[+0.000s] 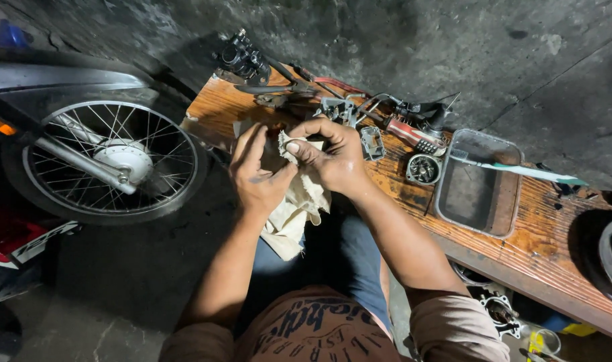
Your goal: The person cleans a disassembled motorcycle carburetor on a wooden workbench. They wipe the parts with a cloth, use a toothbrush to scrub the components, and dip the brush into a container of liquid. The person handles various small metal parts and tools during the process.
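- We hold a cream rag (299,201) between both hands above our lap, just in front of the wooden bench (534,234); the work in hand looks like wiping something small inside the cloth.
- Our left hand (257,173) cups the rag from the left, palm turned inward, fingers loosely curled against the cloth with grease marks across them.
- Our right hand (332,157) pinches the top fold of the rag between thumb and forefinger, the other fingers curled closed over it. Whether a part sits inside the fold we cannot tell; the cloth hides it.
- Both forearms come up from the bottom of the view and meet at the rag, elbows spread, wrists bent toward each other.
- The rest of the rag hangs down over our blue trousers.
- On the bench just past our hands lie small metal engine parts (349,114), a round float bowl (423,169), a red-handled tool (413,134) and a rectangular metal tray (447,208) with a toothbrush (527,171) across its rim.
- A motorcycle wheel (111,161) stands well apart to the left.
- As we judge it, the next move calls for a firm pinch and a twist of the cloth.
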